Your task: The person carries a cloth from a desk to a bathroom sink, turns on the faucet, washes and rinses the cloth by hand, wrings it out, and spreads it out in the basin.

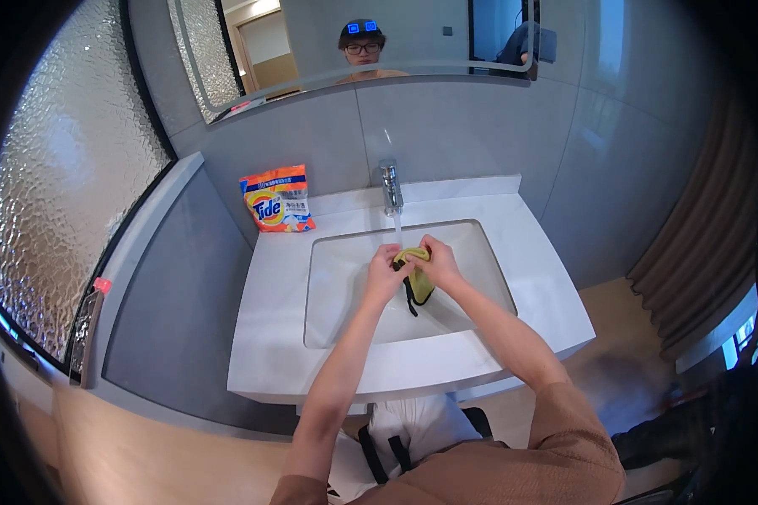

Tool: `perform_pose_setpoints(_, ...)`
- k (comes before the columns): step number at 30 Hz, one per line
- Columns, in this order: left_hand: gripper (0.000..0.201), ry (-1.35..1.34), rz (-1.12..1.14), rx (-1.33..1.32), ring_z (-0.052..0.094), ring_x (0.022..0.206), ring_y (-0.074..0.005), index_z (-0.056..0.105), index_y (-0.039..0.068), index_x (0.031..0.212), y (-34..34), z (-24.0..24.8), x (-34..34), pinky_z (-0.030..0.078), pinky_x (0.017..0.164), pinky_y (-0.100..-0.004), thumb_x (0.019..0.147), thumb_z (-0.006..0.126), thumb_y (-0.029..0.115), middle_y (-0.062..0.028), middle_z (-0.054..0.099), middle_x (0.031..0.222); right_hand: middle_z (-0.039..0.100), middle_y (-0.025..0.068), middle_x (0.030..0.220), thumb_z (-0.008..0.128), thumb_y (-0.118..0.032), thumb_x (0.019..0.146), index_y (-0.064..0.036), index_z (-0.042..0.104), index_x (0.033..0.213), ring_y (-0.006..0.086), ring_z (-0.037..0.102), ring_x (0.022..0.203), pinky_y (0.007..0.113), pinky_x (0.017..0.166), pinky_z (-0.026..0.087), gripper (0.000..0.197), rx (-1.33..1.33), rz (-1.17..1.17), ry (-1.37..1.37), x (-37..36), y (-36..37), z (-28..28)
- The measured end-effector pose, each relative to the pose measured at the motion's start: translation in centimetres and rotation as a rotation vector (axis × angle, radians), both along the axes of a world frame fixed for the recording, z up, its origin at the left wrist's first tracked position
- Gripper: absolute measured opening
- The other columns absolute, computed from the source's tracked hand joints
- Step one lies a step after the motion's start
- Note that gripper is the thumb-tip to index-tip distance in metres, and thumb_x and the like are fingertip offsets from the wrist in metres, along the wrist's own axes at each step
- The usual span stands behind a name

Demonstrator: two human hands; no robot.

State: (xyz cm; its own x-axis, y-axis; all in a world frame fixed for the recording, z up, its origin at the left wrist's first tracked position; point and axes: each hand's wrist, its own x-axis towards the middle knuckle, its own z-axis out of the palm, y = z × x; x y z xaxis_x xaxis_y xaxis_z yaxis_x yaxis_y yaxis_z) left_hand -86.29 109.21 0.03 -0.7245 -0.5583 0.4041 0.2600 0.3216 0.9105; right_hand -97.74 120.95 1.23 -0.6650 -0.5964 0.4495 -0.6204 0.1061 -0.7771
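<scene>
Over the white sink basin (333,290), both my hands hold a yellow-green cloth (421,284) with black edging. My left hand (384,268) pinches its left side, where a black strip hangs down. The fingers of my right hand (439,263) are closed on the upper right part. Between the hands the fabric is bunched, and its lower end droops into the basin. A chrome faucet (391,187) stands just beyond, and a stream of water (398,224) falls from it close to my fingers and the cloth's top.
An orange detergent bag (278,200) stands at the back left of the white countertop (265,324). Behind the counter rises a grey tiled wall with a mirror (438,38). Textured glass (67,177) lies to the left, and a brown curtain (703,227) hangs at the right.
</scene>
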Motion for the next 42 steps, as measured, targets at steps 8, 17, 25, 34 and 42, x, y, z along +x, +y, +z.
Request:
perform_pose_setpoints(8,0.021,-0.235,0.159,-0.307,0.065,0.073,-0.0406,0.061,-0.001,0.097,-0.1,1.3,-1.1,0.050,0.065,-0.0461,0.086,0.069,0.015,-0.0219,0.066,0.076,0.053,0.0112,0.062,0.084,-0.024,0.079,-0.0020,0.047,0.076,0.0207,0.057,0.061,0.036,0.059,0.047,0.043,0.159,-0.009,-0.048,-1.5,0.8,1.7)
perform_pose_setpoints(17,0.021,-0.269,0.234,-0.262,0.064,0.090,-0.0427,0.052,0.002,0.110,-0.4,-0.6,-1.1,0.050,0.075,-0.0514,0.092,0.059,0.013,-0.0229,0.066,0.096,0.067,0.0063,0.089,0.081,-0.019,0.083,-0.0031,0.056,0.104,0.0149,0.068,0.086,0.032,0.075,0.054,0.036,0.095,0.168,-0.110,-1.4,0.6,-0.2)
perform_pose_setpoints(25,0.019,-0.249,0.272,-0.492,0.064,0.091,-0.0449,0.051,0.003,0.108,0.7,0.7,-0.1,0.051,0.076,-0.0537,0.094,0.056,0.013,-0.0231,0.066,0.098,0.070,0.0105,0.087,0.069,-0.011,0.091,0.0020,0.066,0.104,0.0162,0.068,0.077,0.032,0.072,0.055,0.019,-0.025,0.212,-0.238,-0.6,1.1,-1.4)
perform_pose_setpoints(34,0.018,-0.221,0.271,-0.548,0.065,0.090,-0.0446,0.054,0.003,0.107,-0.1,1.4,-0.6,0.052,0.074,-0.0529,0.093,0.058,0.014,-0.0222,0.068,0.099,0.071,0.0153,0.089,0.070,-0.014,0.089,-0.0009,0.066,0.109,0.0234,0.069,0.075,0.034,0.072,0.054,0.025,-0.031,0.166,-0.094,-0.4,0.7,-0.3)
perform_pose_setpoints(42,0.017,-0.288,0.282,-0.502,0.066,0.081,-0.0419,0.059,0.004,0.105,0.4,2.0,1.0,0.051,0.070,-0.0484,0.093,0.061,0.015,-0.0220,0.068,0.085,0.071,0.0186,0.089,0.071,-0.019,0.086,-0.0016,0.067,0.106,0.0330,0.068,0.081,0.039,0.075,0.054,0.027,-0.005,0.121,0.044,1.5,1.8,1.3)
